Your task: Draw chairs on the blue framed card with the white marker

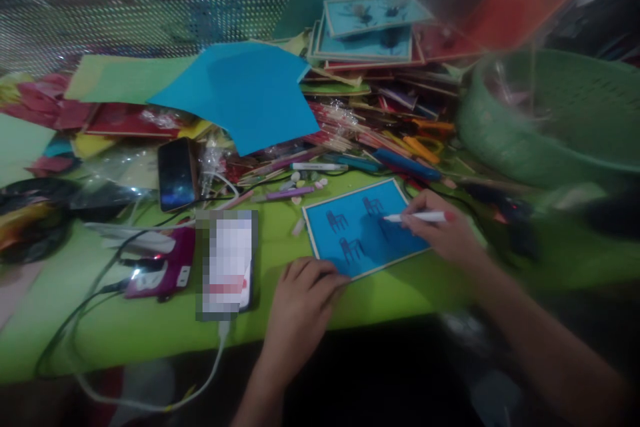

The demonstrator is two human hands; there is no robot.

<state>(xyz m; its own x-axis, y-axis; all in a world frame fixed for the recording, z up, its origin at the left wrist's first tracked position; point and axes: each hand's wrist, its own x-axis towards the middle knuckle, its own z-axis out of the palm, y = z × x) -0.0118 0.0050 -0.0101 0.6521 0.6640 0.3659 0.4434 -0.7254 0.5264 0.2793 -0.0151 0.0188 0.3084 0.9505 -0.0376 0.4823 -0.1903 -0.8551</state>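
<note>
A blue card (360, 230) with a pale border lies on the green table. Dark drawings of chairs (350, 251) are on it, with a few further strokes near the pen tip. My right hand (440, 230) is closed round a white marker with a red end (425, 216), its tip at the card's surface. At the card's lower left corner, my left hand (307, 290) has its fingers bent together over the edge. Part of that corner is hidden under the fingers.
Left of the card are a plugged-in phone (230, 263), a purple power bank (165, 267) with cables, and a dark phone (177, 175). Behind lie pens, scissors (420, 147), sticks, blue paper (240, 93) and stacked cards (370, 33). A green basin (540, 140) stands right.
</note>
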